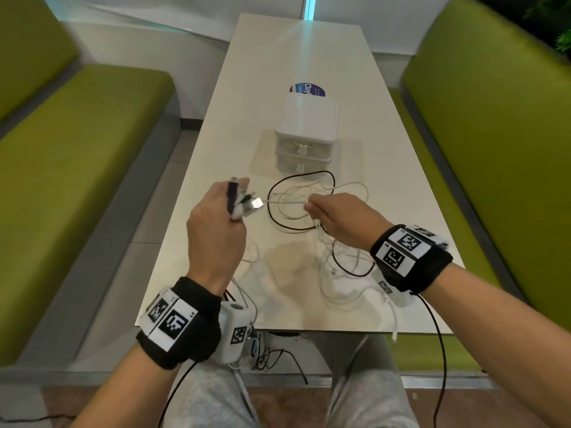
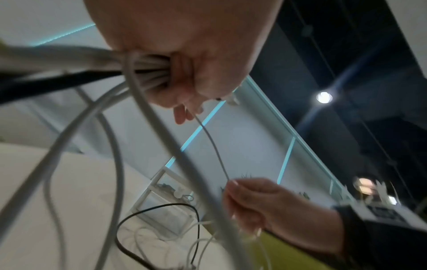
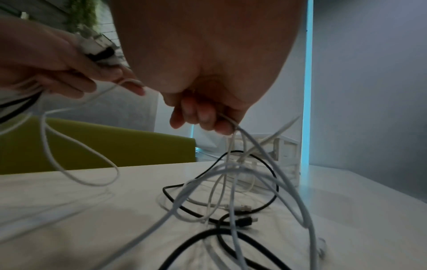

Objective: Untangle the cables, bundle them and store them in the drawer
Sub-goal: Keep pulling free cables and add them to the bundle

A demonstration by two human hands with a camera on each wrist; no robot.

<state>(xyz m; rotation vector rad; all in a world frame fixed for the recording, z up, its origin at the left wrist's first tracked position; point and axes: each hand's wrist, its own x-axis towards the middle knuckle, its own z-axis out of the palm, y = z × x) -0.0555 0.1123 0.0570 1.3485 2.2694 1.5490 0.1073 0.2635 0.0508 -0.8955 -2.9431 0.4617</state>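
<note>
The left hand (image 1: pixel 216 233) is raised above the worktop (image 1: pixel 309 57), its fingers curled round a bunch of plugs (image 1: pixel 244 200), white ones and a dark one, with the cords trailing down out of the fist. A silver plug tip sticks out of the bunch toward the right hand (image 1: pixel 336 217). That hand pinches a thin white cable (image 2: pixel 215 148) between thumb and fingertips; the cable runs taut from the left fist across to the pinch. More white strands hang from the right fingers (image 3: pixel 203 117) down to the tangle.

The tangle (image 1: pixel 306 205) lies on the worktop just in front of the drawer unit (image 1: pixel 304 134): loose white loops and a black cable (image 1: pixel 272 193) that curves up to the foot of the unit. More white and black cable lies nearer the person than the unit, under the right wrist. Both drawers of the unit look closed, though the wrist views are too blurred to confirm it. Behind the unit, a round blue sticker (image 1: pixel 309 89) shows on the worktop. Green benches (image 1: pixel 77 149) stand on either side.
</note>
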